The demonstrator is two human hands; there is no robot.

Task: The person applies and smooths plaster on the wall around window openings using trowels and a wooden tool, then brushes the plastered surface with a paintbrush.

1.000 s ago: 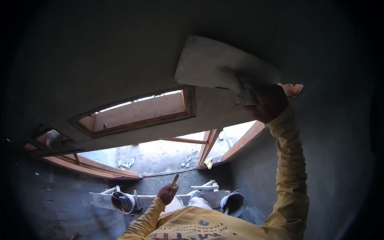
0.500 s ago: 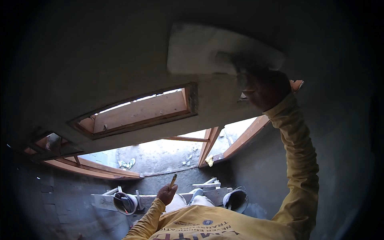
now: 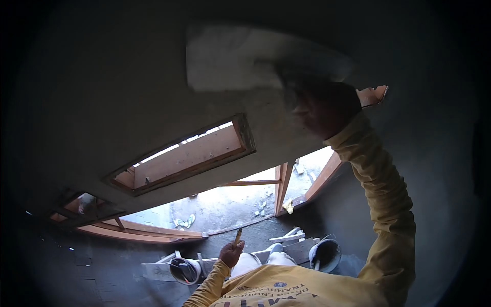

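Note:
My right hand (image 3: 327,108) is raised high, its fingers wrapped around the grip of a wide, pale plastering trowel (image 3: 225,59). The trowel's blade looks flat against the grey plastered wall (image 3: 279,140), and both are blurred by motion. Low down, close to my body, my left hand (image 3: 231,254) is closed on a short brown wooden handle (image 3: 238,236) that sticks up out of the fist. What the lower end of this handle joins is hidden.
Below the trowel is a wood-framed opening (image 3: 192,162) in the wall. Two buckets (image 3: 185,270) (image 3: 325,255) stand beside planks (image 3: 299,249) near my legs. A larger wooden frame (image 3: 281,189) surrounds a bright opening, with slippers (image 3: 185,221) on the ground beyond.
My right hand and the trowel have swept left and slightly up across the wall. The view has turned, so the openings and buckets appear farther right and lower. My left hand keeps its hold.

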